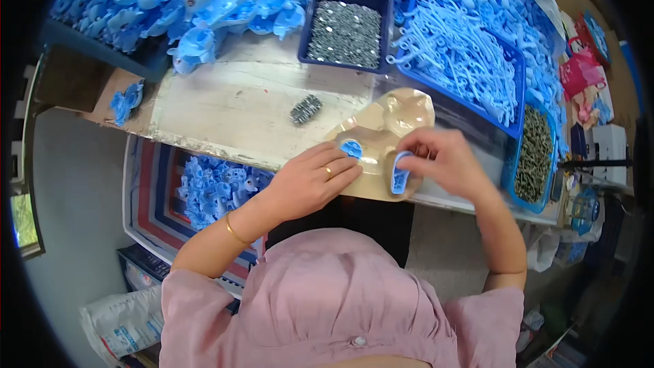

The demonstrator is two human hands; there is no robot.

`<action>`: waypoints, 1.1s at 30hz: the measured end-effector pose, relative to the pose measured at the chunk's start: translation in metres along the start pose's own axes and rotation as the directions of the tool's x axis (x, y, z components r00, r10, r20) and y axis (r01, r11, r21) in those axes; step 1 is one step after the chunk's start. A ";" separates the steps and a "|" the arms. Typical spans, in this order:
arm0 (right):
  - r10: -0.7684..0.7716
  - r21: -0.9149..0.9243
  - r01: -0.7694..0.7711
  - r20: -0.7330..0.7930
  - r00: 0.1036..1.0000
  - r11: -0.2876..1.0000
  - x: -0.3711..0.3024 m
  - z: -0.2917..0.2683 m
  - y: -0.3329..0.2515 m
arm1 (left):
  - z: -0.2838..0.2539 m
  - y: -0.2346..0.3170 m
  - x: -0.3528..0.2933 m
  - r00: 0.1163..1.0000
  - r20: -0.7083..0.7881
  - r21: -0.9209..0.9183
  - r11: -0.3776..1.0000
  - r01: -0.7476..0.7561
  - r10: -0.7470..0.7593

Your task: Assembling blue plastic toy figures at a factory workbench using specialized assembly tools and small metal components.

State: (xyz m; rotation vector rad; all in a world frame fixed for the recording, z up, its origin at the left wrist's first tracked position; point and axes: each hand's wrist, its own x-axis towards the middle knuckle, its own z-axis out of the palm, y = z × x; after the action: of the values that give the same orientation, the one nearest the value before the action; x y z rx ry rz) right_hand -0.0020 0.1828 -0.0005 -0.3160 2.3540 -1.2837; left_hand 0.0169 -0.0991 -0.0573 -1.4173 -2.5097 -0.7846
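A tan moulded tray (371, 180) with rounded hollows lies at the table's near edge, in front of me. My left hand (315, 178) rests over its left side, fingers stretched out and flat. At those fingertips a round blue plastic part (351, 148) sits in the tray. My right hand (446, 160) is bent over the tray's right side. Its thumb and fingers pinch the top of a long, curved blue plastic piece (399, 182), which is at a hollow in the tray. Whether that piece is seated or slightly lifted I cannot tell.
Small metal screws fill a dark blue bin (304, 54); a little pile of similar screws (306, 109) lies nearer. Thin blue rods (463, 54) heap in another bin, beside a container of darker screws (533, 157). Blue shells (231, 0) pile up behind. A striped box (146, 197) stands below left.
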 end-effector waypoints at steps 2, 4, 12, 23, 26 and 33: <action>-0.008 -0.124 0.009 0.006 1.000 0.992 0.002 0.012 0.005 | -0.004 -0.002 0.003 0.999 -0.049 -0.006 1.000 0.003 -0.003; -0.173 -0.254 0.161 -0.024 0.985 0.954 0.001 0.021 0.016 | -0.011 -0.009 0.004 0.995 -0.098 -0.018 1.000 0.000 -0.002; -0.125 -0.218 0.084 -0.181 0.975 0.972 -0.008 0.023 -0.005 | -0.078 -0.152 0.015 0.769 -0.618 0.368 0.804 0.468 -0.165; -0.123 -0.114 0.103 -0.192 0.974 0.988 -0.005 0.030 0.007 | -0.117 -0.186 0.018 0.688 -0.703 0.503 0.558 0.660 -0.180; -0.099 -0.076 0.085 -0.198 0.975 0.993 -0.009 0.031 0.008 | -0.113 -0.160 0.017 0.563 -0.814 0.244 0.796 0.554 -0.142; -0.225 -0.145 0.177 -0.472 0.852 0.973 -0.020 0.021 0.003 | -0.041 -0.053 -0.022 0.832 -0.554 0.420 0.875 0.239 0.039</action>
State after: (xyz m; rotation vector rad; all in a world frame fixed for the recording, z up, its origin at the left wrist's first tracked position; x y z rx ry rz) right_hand 0.0256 0.1773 -0.0078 -0.3036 2.8788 -1.4885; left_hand -0.0205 -0.1588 -0.0503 -0.7523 -2.1208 -0.4457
